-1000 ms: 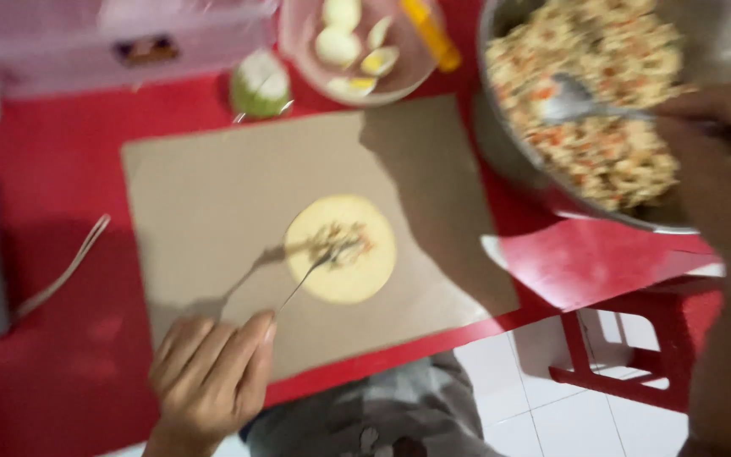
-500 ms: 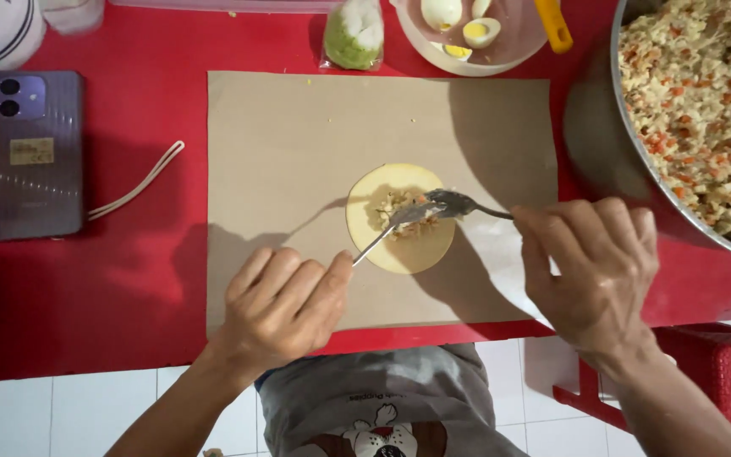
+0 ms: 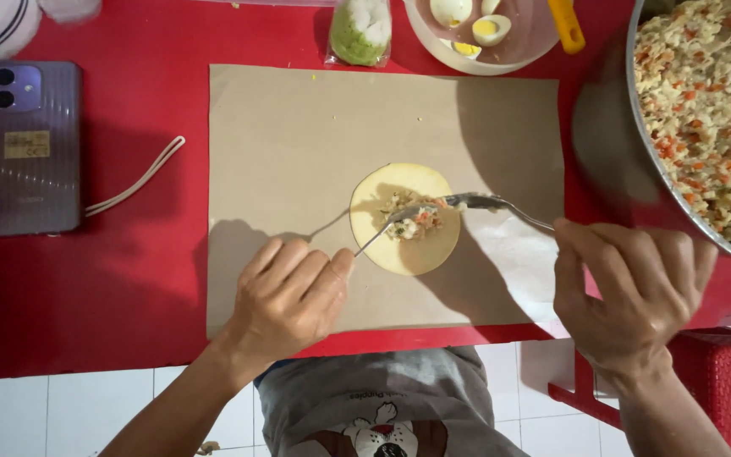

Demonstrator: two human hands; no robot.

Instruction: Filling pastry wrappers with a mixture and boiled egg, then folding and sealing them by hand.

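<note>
Across the whole view runs a glossy red table (image 3: 129,279), and on it lies a flat rectangle of matte brown paper (image 3: 298,135), its long side running left to right. At the right edge a wide metal bowl (image 3: 636,135) holds a crumbly pale filling flecked with orange. Left of the paper rests a purple phone (image 3: 31,148) with a beige cord beside it; at the top stand a clear dish of halved boiled eggs (image 3: 488,34) and a small bag of green and white stuff (image 3: 361,30). On the right half of the paper sits a round, thin, pale yellow dough disc (image 3: 399,245), smooth and flat, with a small heap of filling at its middle. The left hand (image 3: 289,296), palm down with knuckles up and fingers curled, is closed on the handle of a slim metal spoon (image 3: 378,233), whose long axis slants up and to the right so that its bowl points into the filling. The right hand (image 3: 636,288), also palm down, is clamped on a metal fork (image 3: 488,203); its handle runs from the fingers up and to the left, nearly level, tines pointing left and meeting the spoon over the heap. Both hands are well apart, with the disc between them.
</note>
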